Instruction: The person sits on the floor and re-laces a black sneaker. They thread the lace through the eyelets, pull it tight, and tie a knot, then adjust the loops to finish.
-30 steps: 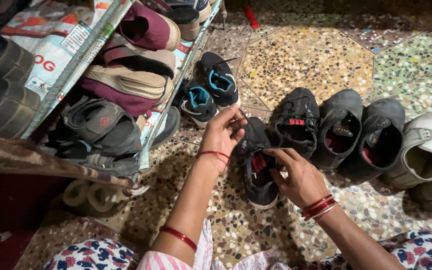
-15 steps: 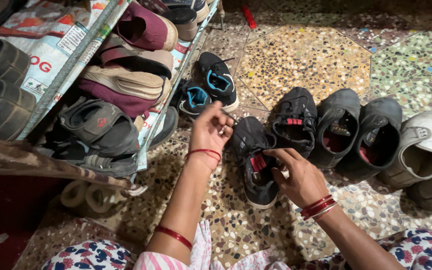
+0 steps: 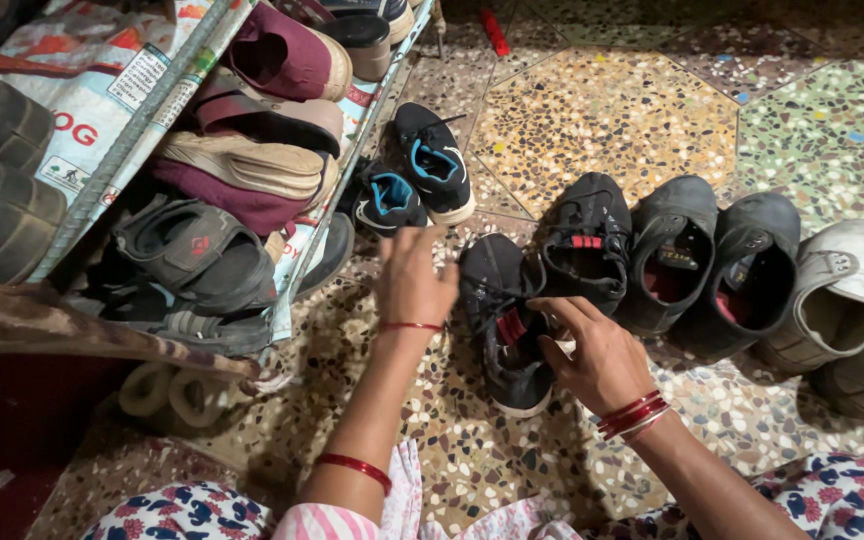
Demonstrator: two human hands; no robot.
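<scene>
hands (image 3: 512, 320) at toe-away black sneaker (image 3: 508, 322)

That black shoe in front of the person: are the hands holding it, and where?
The right hand grips the black shoe at its opening; the left hand holds nothing.

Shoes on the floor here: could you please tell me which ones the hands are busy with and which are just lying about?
In hand:
black sneaker, under right hand
blue-lined pair, nearest left hand

Lying about:
grey shoes
rack sandals
</scene>
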